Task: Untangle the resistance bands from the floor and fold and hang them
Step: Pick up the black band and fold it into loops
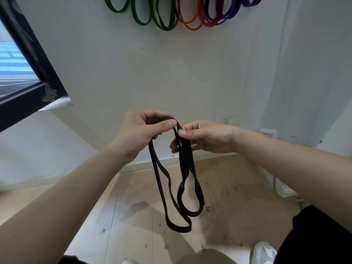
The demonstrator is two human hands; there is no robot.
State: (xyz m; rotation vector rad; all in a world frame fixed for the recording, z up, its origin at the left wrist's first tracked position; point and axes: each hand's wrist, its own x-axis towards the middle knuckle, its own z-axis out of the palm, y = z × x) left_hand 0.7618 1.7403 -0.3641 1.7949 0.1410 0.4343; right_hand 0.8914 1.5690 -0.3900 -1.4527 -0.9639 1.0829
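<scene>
A black resistance band (pixel 182 189) hangs in folded loops in front of me, its lowest loop well above the wooden floor. My left hand (pixel 144 130) grips the top of the band, thumb over the fold. My right hand (pixel 202 137) pinches a strand just right of that, thumb against fingers, with another strand passing under its fingers. High on the white wall hang green bands (pixel 152 14), an orange band (pixel 190 20) and purple bands (pixel 224 14); their tops are cut off by the frame edge.
A black window frame (pixel 34 73) juts in at the left. A white socket (pixel 268 132) and cable sit low on the right wall. My grey shoe (pixel 263 252) stands on the scuffed wooden floor (pixel 133 216).
</scene>
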